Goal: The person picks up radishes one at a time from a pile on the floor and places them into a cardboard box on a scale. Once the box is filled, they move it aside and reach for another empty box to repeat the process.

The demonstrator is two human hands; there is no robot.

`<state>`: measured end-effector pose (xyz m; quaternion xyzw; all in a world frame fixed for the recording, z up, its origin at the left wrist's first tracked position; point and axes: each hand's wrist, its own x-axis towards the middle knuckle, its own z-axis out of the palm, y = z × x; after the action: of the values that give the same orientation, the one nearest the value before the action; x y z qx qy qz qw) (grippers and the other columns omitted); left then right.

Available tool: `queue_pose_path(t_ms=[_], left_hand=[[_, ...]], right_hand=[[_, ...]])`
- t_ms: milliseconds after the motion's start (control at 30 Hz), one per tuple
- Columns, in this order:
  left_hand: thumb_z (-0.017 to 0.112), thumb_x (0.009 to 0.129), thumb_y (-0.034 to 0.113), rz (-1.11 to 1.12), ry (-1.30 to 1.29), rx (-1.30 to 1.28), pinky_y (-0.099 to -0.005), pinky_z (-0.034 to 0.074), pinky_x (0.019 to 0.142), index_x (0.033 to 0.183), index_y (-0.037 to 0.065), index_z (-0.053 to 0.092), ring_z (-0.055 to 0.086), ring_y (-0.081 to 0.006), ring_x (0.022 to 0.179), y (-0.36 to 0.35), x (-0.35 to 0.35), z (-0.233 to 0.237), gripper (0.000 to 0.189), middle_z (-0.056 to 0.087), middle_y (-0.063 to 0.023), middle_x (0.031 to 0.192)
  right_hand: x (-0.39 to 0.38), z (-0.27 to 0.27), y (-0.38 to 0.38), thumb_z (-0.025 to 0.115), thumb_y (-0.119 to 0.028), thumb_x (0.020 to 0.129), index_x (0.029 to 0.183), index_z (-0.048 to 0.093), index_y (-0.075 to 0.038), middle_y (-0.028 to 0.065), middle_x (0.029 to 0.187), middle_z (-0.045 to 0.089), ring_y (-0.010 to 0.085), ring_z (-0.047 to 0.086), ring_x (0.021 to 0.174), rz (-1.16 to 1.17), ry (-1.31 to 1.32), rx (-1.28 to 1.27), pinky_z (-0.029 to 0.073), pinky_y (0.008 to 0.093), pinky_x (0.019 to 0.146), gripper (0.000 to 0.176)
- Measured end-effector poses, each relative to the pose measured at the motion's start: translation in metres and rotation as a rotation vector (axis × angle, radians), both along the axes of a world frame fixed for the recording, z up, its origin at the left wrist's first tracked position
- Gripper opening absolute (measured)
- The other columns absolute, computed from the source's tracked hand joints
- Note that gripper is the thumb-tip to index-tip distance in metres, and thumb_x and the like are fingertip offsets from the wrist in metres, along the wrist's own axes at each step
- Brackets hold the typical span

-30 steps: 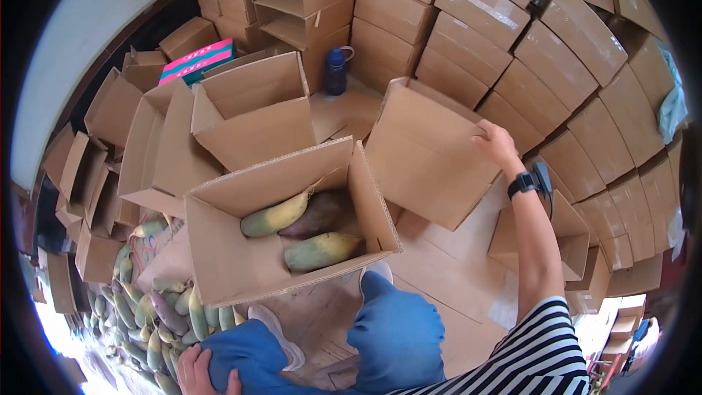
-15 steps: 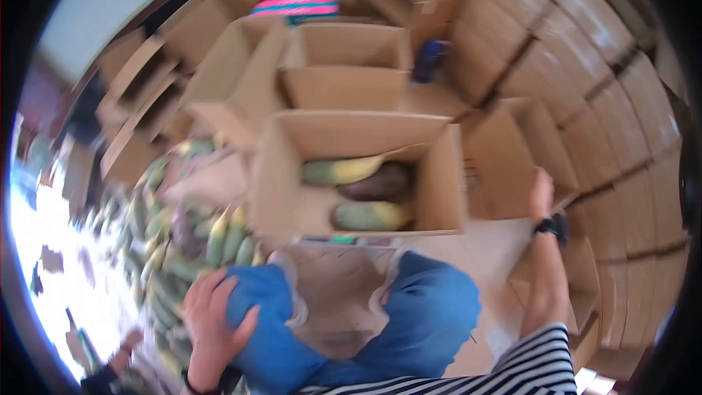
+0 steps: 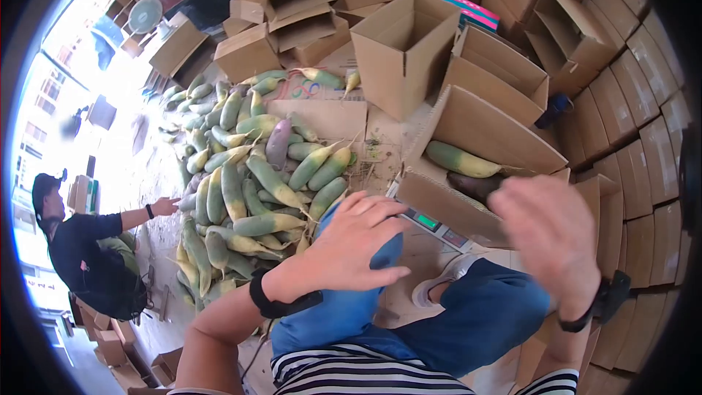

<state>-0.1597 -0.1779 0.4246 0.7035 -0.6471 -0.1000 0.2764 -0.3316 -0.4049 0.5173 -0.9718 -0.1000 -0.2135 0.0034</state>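
Observation:
My left hand (image 3: 351, 241) is over my left knee with its fingers spread and nothing in it, just right of a large pile of green and pale-yellow radishes (image 3: 245, 194). Blurred by motion, my right hand (image 3: 545, 230) is raised at the near right side of an open cardboard box (image 3: 493, 121); its fingers look apart and empty. Inside that box lie a green-yellow radish (image 3: 461, 159) and a dark purple one (image 3: 475, 187), the latter partly hidden. The box rests on a scale with a green-lit display (image 3: 426, 221).
A person in dark clothes (image 3: 91, 249) reaches one hand to the pile's left edge. Open boxes (image 3: 402, 51) stand behind the box on the scale. Stacked cartons (image 3: 629, 132) line the right side. A blue object (image 3: 556, 108) is beside the boxes.
The view has swung left. My left hand has lifted off my knee with fingers spread. My right hand has left the box at the right and come over beside the box holding radishes.

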Motion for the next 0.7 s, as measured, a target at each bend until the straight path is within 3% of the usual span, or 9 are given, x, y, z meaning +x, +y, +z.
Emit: queue_pose_path(t_ms=[67,200,233,267,300,333,400,600,700], left_hand=[[0.074,0.079,0.032,-0.002,0.142,0.002,-0.0448,0.038,0.104,0.122,0.006,0.058,0.050,-0.0331,0.123,0.015,0.004,-0.001,0.053,0.054,-0.0145,0.130],[0.064,0.092,0.018,0.513,0.790,-0.029,-0.0383,0.041,0.104,0.130,0.003,0.055,0.052,-0.0256,0.124,0.076,0.026,-0.069,0.042,0.054,-0.0133,0.133],[0.062,0.094,0.018,0.602,0.764,0.019,-0.0359,0.046,0.097,0.128,0.002,0.055,0.058,-0.0275,0.116,0.106,0.037,-0.115,0.039,0.059,-0.0143,0.124],[0.063,0.092,0.020,0.689,0.492,0.153,-0.0373,0.050,0.092,0.119,0.000,0.059,0.063,-0.0313,0.105,0.137,0.042,-0.147,0.034,0.063,-0.0175,0.111],[0.065,0.088,0.028,0.736,0.281,0.310,-0.0458,0.050,0.085,0.108,0.001,0.062,0.062,-0.0379,0.095,0.179,0.042,-0.191,0.034,0.063,-0.0204,0.105],[0.066,0.084,0.035,0.826,0.110,0.712,-0.0468,0.051,0.086,0.110,0.005,0.063,0.063,-0.0386,0.099,0.219,0.031,-0.215,0.040,0.064,-0.0206,0.106],[0.067,0.082,0.037,0.568,-0.057,1.232,-0.0475,0.052,0.085,0.115,0.007,0.062,0.063,-0.0398,0.099,0.275,0.014,-0.227,0.044,0.065,-0.0208,0.105],[0.066,0.082,0.034,0.835,0.259,1.096,-0.0478,0.054,0.079,0.114,0.008,0.061,0.065,-0.0395,0.091,0.336,-0.010,-0.254,0.041,0.064,-0.0198,0.108],[0.070,0.080,0.023,1.283,-0.012,0.596,-0.0455,0.050,0.087,0.123,0.006,0.054,0.060,-0.0401,0.105,0.326,0.018,-0.239,0.049,0.059,-0.0205,0.119]], right_hand=[[0.021,0.002,0.043,0.065,-0.009,0.080,0.111,0.066,-0.006,0.0133,0.106,0.065,0.0295,0.064,0.093,0.118,0.107,0.057,0.053,0.0426,0.084,0.031],[0.041,-0.024,0.082,0.063,-0.013,0.073,0.113,0.063,-0.006,0.0119,0.104,0.061,0.0268,0.063,0.095,0.243,0.185,0.092,0.052,0.0396,0.087,0.040],[0.044,-0.034,0.084,0.063,-0.012,0.074,0.113,0.063,-0.006,0.0117,0.104,0.061,0.0266,0.063,0.094,0.241,0.187,0.132,0.052,0.0392,0.088,0.040],[0.048,-0.046,0.084,0.063,-0.012,0.074,0.113,0.063,-0.006,0.0115,0.104,0.061,0.0264,0.063,0.093,0.237,0.189,0.170,0.052,0.0389,0.088,0.040],[0.052,-0.062,0.078,0.066,-0.013,0.076,0.116,0.063,-0.006,0.0108,0.103,0.061,0.0272,0.063,0.093,0.248,0.218,0.209,0.052,0.0381,0.087,0.040],[0.055,-0.072,0.077,0.066,-0.013,0.076,0.116,0.063,-0.006,0.0108,0.103,0.061,0.0272,0.063,0.093,0.261,0.221,0.211,0.052,0.0381,0.087,0.040],[0.057,-0.086,0.074,0.072,-0.019,0.078,0.119,0.061,-0.007,0.0102,0.104,0.061,0.0282,0.063,0.093,0.093,0.231,0.297,0.052,0.0380,0.084,0.045],[0.070,-0.093,0.066,0.074,-0.030,0.079,0.126,0.058,-0.005,0.0142,0.108,0.063,0.0332,0.061,0.096,0.048,0.348,0.348,0.050,0.0417,0.085,0.056],[0.075,-0.102,0.065,0.071,-0.034,0.083,0.130,0.054,-0.002,0.0177,0.111,0.063,0.0363,0.060,0.097,0.052,0.429,0.422,0.048,0.0439,0.086,0.059]])
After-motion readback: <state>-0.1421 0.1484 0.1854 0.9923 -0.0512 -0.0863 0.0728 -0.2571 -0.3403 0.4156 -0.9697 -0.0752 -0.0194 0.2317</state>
